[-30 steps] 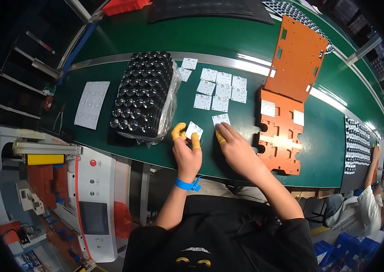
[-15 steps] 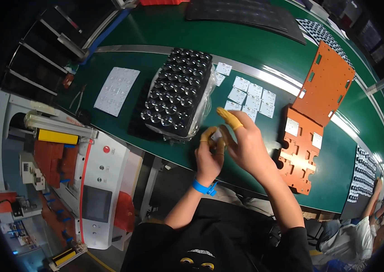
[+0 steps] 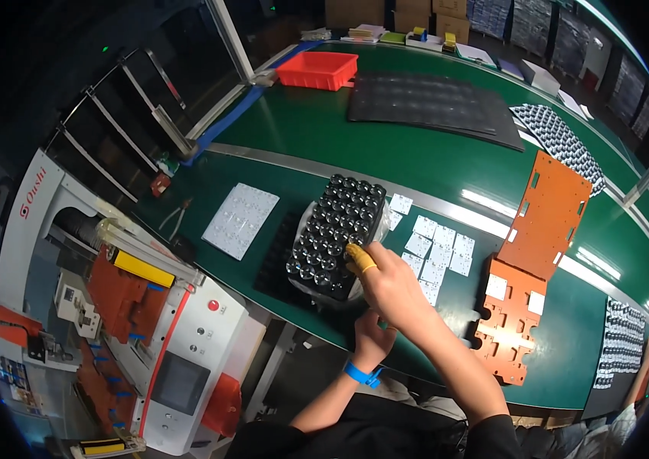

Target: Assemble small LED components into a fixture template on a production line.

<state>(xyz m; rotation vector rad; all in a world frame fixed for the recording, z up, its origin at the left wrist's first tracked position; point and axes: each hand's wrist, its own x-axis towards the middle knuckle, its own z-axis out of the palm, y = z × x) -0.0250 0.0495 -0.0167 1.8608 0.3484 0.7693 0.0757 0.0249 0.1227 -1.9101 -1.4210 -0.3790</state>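
A black tray of clear round lenses point(image 3: 332, 222) in thin plastic wrap sits on the green table. My right hand point(image 3: 395, 289), with yellow finger cots, reaches over the tray's near right part. Its fingertips are drawn together among the lenses, and what they grip is hidden. Below it, by the table's front edge, my left hand point(image 3: 373, 343) is curled closed, with a blue band on its wrist. Its fingers are partly covered by my right hand, so I cannot make out what it holds. Small white square boards point(image 3: 437, 254) lie in rows right of the tray.
Left of the tray lies a white panel sheet point(image 3: 241, 220). An orange hinged fixture point(image 3: 507, 321) stands opened at the right, with white boards on it. Black sheets point(image 3: 432, 109) and a red bin point(image 3: 317, 70) are at the back. A machine point(image 3: 187, 367) borders the left.
My right hand has gone from beside my left hand to the lens tray. My left hand remains near the table edge. The view has tilted up, showing more of the far table.
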